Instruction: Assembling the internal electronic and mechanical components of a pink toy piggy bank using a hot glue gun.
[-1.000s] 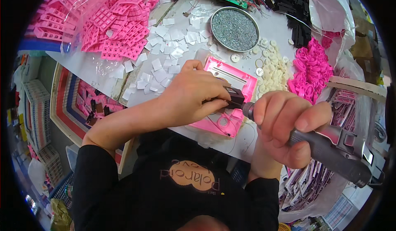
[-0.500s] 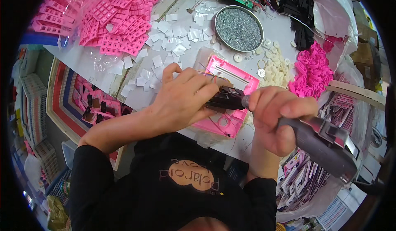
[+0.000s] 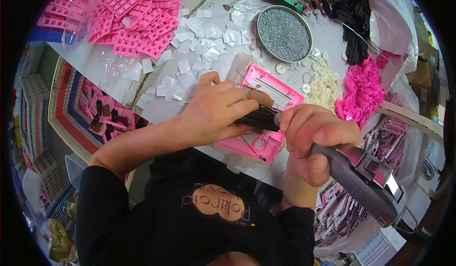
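Observation:
My left hand (image 3: 221,107) is closed round a black plastic part (image 3: 260,119), holding it above a pink plastic case (image 3: 251,149) on the table. My right hand (image 3: 318,140) grips a grey electric screwdriver (image 3: 363,183), which points left. Its ridged collar (image 3: 278,119) meets the right end of the black part; the bit itself is hidden. Thin wires trail around the black part and across the case. A small brown board (image 3: 259,96) shows just beyond my left fingers.
A round tin of screws (image 3: 285,33) stands beyond the case. White paper squares (image 3: 204,38), pink keypad pieces (image 3: 137,14), cream discs (image 3: 323,83) and a magenta heap (image 3: 361,93) cover parts of the table. Left is a crate (image 3: 71,119); right, a bag of printed parts (image 3: 346,221).
The view has shifted slightly, so the table things appear farther right. My right hand and the screwdriver have come a little left and nearer. Both hands keep their grips.

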{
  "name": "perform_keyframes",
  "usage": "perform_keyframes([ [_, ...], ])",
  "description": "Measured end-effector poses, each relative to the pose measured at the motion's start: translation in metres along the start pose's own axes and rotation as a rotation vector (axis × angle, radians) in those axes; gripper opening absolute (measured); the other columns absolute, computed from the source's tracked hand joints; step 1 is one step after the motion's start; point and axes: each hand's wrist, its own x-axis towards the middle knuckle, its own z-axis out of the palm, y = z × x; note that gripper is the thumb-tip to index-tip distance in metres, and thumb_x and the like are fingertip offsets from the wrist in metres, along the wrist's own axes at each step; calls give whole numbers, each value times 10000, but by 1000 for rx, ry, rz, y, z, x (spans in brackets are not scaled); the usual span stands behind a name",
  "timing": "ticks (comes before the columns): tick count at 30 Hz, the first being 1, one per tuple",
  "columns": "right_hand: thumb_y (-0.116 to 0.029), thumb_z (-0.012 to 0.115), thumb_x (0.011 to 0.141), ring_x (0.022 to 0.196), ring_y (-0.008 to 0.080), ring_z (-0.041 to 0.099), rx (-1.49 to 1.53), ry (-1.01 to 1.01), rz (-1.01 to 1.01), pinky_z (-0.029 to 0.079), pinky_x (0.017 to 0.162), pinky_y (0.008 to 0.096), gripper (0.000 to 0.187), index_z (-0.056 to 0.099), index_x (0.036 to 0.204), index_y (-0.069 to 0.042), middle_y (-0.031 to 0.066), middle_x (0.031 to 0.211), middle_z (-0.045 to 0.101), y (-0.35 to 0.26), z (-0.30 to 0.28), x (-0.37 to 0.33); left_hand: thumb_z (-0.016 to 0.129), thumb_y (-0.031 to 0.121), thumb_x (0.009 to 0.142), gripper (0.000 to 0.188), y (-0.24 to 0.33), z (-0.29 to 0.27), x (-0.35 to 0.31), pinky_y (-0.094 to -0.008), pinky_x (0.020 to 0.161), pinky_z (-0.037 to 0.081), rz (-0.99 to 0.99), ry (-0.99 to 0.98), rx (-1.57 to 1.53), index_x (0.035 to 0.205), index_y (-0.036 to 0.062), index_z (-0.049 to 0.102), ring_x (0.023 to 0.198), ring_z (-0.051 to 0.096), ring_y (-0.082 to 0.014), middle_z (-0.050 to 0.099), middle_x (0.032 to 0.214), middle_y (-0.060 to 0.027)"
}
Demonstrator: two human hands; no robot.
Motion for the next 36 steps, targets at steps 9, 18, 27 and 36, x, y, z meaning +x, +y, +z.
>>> perform_keyframes([
  [9,-208,710,897,507,184,521,-55,-45,-45,483,554,358,270,518,1020,-62,35,607,527,6,2,1,841,292,677,522,-1,0,0,-467,885,311,-11,-36,-8,1126,168,604,918,567,-191,611,996,25],
  [18,-9,684,764,516,213,583,-127,-207,-142,539,560,342,193,562,913,9,66,619,565,13,2,12,828,240,695,503,-3,-1,0,-458,900,314,40,-39,-61,1130,149,592,959,578,-190,617,1080,34],
  [27,-395,849,739,990,270,579,-155,84,308,502,865,452,889,390,1406,-26,116,1016,629,-17,-17,-4,837,276,659,493,-1,-6,6,-455,901,293,80,-22,53,1091,166,626,1007,564,-179,628,1086,36],
  [36,-75,792,724,793,260,629,-1060,-225,60,524,686,338,456,690,1167,-29,130,976,645,9,-57,-49,838,349,706,637,-4,2,5,-453,986,307,-161,86,-198,1224,125,542,1077,566,-233,623,1100,-27],
])
